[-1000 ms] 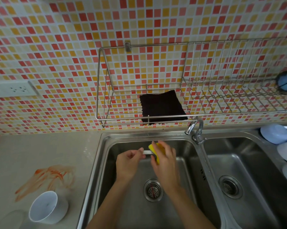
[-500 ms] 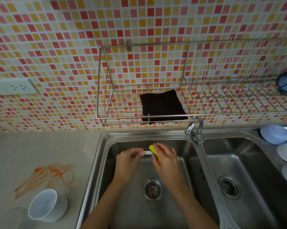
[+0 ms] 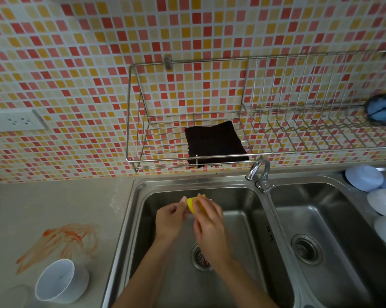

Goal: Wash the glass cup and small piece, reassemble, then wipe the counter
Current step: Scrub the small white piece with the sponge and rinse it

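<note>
Over the left sink basin (image 3: 243, 218) our right hand (image 3: 209, 227) grips the yellow sponge (image 3: 193, 204). Our left hand (image 3: 171, 220) pinches against it; whatever it holds is hidden

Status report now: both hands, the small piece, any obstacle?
Right hand grips yellow sponge over left sink basin. Left hand pinches; small piece hidden. Nothing in the way.
</note>
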A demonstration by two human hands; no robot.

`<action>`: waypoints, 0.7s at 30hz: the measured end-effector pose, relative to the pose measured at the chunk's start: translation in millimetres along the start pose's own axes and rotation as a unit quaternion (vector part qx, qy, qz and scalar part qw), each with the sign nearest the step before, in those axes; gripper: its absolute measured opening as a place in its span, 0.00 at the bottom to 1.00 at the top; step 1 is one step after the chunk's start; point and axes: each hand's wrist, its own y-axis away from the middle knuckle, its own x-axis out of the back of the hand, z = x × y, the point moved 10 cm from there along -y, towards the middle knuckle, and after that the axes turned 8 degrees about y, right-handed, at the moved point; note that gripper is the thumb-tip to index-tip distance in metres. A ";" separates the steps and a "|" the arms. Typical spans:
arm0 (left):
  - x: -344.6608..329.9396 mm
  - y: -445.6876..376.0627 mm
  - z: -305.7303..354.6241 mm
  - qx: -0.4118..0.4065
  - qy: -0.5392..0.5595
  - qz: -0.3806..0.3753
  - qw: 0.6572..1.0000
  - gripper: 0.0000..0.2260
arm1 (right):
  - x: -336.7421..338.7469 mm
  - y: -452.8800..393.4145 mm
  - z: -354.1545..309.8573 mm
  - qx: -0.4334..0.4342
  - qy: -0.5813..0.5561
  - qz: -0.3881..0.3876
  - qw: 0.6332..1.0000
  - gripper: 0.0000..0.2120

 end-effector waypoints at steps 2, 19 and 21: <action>1.0 -0.1 -3.8 0.014 0.013 0.009 1.000 0.15 | 2.0 -3.7 20.1 -0.044 0.006 0.011 0.999 0.24; -4.8 3.5 12.0 -0.054 -0.093 -0.054 0.993 0.10 | 13.4 -18.0 31.2 -0.010 0.068 0.018 0.997 0.19; -9.4 8.2 27.8 -0.128 -0.141 -0.082 0.978 0.05 | 12.5 -21.1 33.3 -0.005 0.073 0.011 0.997 0.18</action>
